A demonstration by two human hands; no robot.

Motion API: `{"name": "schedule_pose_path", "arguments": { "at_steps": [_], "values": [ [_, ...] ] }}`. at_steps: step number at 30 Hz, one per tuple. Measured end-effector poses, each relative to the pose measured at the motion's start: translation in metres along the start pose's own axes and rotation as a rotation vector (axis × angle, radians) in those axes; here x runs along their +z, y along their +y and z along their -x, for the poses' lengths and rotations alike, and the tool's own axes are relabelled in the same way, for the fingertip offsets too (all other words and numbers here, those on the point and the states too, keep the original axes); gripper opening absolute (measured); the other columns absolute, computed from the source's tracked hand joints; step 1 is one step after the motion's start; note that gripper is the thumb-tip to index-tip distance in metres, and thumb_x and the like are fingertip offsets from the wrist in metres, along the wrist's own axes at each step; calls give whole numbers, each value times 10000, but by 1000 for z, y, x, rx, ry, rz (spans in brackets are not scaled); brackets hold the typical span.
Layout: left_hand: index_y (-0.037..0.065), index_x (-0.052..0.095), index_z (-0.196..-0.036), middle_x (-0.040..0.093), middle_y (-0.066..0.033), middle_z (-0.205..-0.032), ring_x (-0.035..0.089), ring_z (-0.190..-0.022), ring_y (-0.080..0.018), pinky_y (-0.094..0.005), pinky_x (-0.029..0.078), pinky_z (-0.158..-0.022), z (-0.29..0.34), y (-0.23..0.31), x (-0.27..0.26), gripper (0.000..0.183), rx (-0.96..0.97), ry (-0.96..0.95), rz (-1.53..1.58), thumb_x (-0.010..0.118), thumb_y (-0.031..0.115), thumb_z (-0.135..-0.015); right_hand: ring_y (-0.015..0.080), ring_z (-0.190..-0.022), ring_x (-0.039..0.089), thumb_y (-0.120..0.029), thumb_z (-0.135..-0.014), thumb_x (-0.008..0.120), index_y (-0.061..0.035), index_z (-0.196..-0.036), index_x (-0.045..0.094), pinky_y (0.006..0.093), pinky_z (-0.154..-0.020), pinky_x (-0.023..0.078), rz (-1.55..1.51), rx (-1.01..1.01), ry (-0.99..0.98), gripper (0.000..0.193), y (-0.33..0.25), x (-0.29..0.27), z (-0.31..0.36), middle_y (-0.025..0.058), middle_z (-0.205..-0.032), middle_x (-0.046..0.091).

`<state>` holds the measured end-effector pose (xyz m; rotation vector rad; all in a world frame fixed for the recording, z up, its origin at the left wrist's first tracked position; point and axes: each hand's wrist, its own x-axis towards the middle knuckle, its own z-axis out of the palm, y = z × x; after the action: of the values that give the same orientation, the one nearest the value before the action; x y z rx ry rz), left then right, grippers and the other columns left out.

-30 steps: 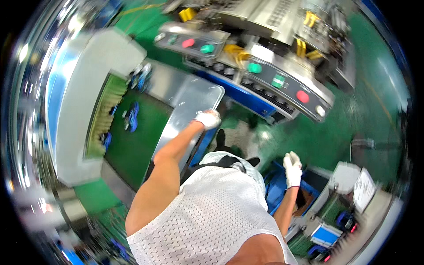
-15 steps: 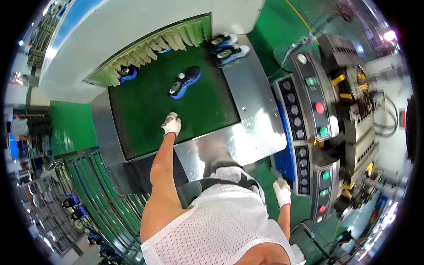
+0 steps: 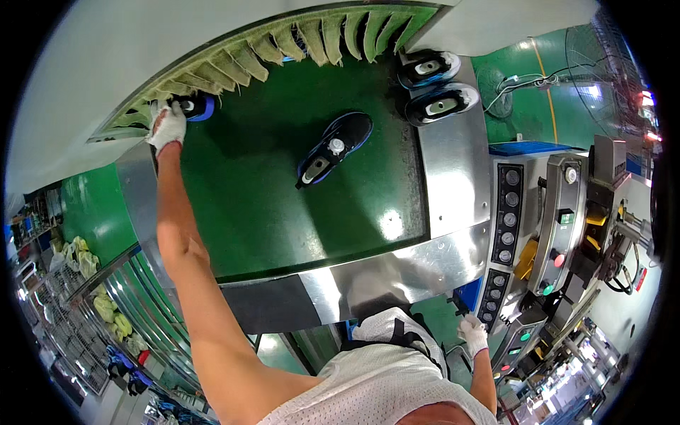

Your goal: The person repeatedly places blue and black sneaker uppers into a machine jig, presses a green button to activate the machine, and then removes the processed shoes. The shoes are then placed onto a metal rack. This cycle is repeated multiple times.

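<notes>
My left hand, in a white glove, reaches to the far left corner of the green conveyor belt. Its bent fingers are closed at the near end of a black sneaker with a blue sole, which lies against the fabric strips; the fingertips are partly hidden. A second black-and-blue sneaker lies in the middle of the belt, untouched. My right hand, also gloved, hangs low at my right side with loosely curved fingers and nothing visible in it. It is nearest the control cabinet.
A curtain of fabric strips hangs across the machine opening. Two sneakers stand on the metal border at the right. Beyond are dial panels and push-button boxes. Metal rails run along the left.
My left hand has moved from the near part of the belt to the sneaker at the far left. My right hand stays low beside me. The view has shifted closer to the belt.
</notes>
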<state>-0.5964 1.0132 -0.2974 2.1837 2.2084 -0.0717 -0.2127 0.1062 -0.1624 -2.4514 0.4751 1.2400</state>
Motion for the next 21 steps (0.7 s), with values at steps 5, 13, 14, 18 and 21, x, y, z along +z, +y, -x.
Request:
{"name": "schedule_pose_path", "arguments": {
  "at_steps": [5, 13, 14, 18, 21],
  "values": [
    [88, 613, -1314, 646, -242, -1265, 602, -1167, -452, -541, 458, -1000, -30, -44, 53, 510, 135, 163, 55, 384, 455, -1045, 145, -760, 651, -178, -917, 659, -42, -1237, 663, 305, -629, 553, 293, 91, -17, 347, 41, -25, -21, 36, -914, 674],
    [77, 643, -1074, 632, -163, -1084, 623, -990, -386, -481, 508, -854, 177, -36, 2, 227, 600, 325, -166, 511, 259, -1039, 222, -929, 710, -296, -905, 719, 7, -1289, 629, 350, -793, 573, 418, -278, 46, 496, -52, 14, 2, 151, -1112, 715],
    [62, 644, -1052, 630, -169, -1066, 616, -989, -386, -477, 502, -849, 218, -24, -5, 191, 496, 226, 88, 542, 220, -1016, 240, -985, 721, -316, -914, 718, 15, -1290, 616, 349, -874, 570, 517, -371, 74, 511, -58, 16, 4, 184, -1158, 717],
    [11, 662, -1003, 645, -173, -1046, 627, -978, -352, -445, 512, -872, 344, 10, -21, 149, 414, 88, 598, 684, 125, -911, 314, -1155, 672, -241, -911, 717, -2, -1229, 643, 376, -991, 513, 406, -620, -5, 405, -115, 39, 33, 181, -1193, 713],
    [52, 676, -993, 662, -136, -1057, 685, -923, -312, -421, 541, -836, 423, 62, -44, 154, 364, -91, 666, 714, 123, -863, 345, -1218, 622, -361, -941, 637, -11, -1309, 627, 387, -1047, 468, 272, -761, -200, 508, -117, 52, 40, 209, -1303, 653]
  ]
}}
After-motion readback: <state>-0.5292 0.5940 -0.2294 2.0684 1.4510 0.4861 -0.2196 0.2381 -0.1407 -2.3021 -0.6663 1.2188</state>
